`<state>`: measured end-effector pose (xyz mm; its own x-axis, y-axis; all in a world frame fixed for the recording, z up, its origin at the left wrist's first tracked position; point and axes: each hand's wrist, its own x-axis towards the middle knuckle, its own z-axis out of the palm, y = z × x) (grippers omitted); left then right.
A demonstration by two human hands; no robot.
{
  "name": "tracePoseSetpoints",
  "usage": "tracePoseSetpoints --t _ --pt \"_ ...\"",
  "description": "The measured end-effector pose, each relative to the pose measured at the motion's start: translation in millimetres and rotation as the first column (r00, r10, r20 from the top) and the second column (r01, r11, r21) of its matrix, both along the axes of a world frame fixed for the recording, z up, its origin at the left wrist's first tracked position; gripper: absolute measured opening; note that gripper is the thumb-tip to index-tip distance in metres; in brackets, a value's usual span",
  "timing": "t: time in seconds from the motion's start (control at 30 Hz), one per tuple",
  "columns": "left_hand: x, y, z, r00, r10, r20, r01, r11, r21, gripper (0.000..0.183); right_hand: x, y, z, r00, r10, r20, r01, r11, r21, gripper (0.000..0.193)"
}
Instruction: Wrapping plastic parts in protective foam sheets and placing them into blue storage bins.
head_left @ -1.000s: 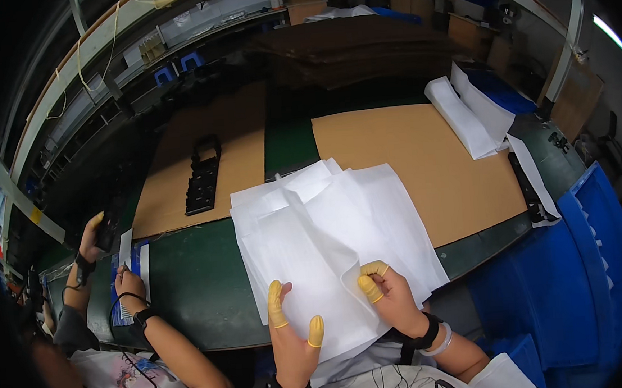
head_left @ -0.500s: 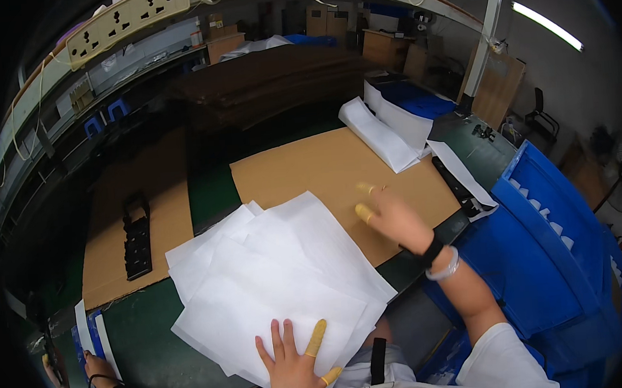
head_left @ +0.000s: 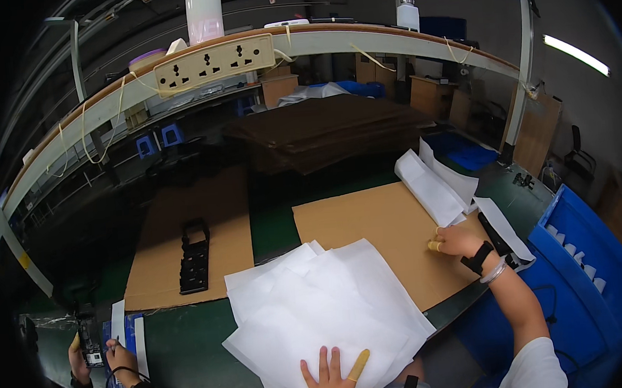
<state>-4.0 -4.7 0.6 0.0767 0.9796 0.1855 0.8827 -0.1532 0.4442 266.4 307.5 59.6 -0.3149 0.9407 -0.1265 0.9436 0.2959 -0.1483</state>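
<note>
Resting the left hand [head_left: 332,386] on white sheets [head_left: 318,294], with the right hand [head_left: 461,241] near a white roll [head_left: 426,186].
The left grip is released, its fingers spread flat; yellow covers sit on 2 digits. The sheets lie in a loose, fanned pile at the near edge of the green surface [head_left: 184,340], overlapping the larger cardboard [head_left: 363,223]. The right hand is above that cardboard, thumb and finger close together, just beside the roll's near end; whether its grip has hold of anything, I cannot tell. To its right lies a white strip [head_left: 501,225], near the blue bin [head_left: 561,270]. Left of the pile, 1 black part [head_left: 195,263] lies on a 2nd cardboard [head_left: 153,263]. At far left are a co-worker's 2 hands [head_left: 124,362].
</note>
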Motion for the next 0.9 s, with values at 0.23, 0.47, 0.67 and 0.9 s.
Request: tracePoseSetpoints --t 0.23,0.47,0.67,0.9 --pt "5.9 8.8 -6.4 1.000 -0.029 -0.010 0.029 0.999 0.022 0.084 59.2 94.2 -49.4 0.996 -0.093 -0.003 0.087 0.925 0.371 0.052" --pt "5.9 5.7 -2.0 0.999 -0.034 -0.014 0.034 0.999 0.034 0.079 10.6 -17.6 -30.4 0.986 0.165 0.005 -0.154 0.908 0.389 0.044" --pt "5.3 13.4 11.6 0.993 -0.012 -0.121 0.007 0.999 -0.040 0.078 -12.5 -106.5 -3.6 0.939 0.133 -0.318 -0.044 0.961 0.273 0.038" --pt "6.5 14.6 11.2 0.996 -0.001 -0.090 -0.002 1.000 -0.030 0.080 -35.0 -122.4 -10.4 0.827 0.185 -0.531 0.053 0.915 0.401 0.021"
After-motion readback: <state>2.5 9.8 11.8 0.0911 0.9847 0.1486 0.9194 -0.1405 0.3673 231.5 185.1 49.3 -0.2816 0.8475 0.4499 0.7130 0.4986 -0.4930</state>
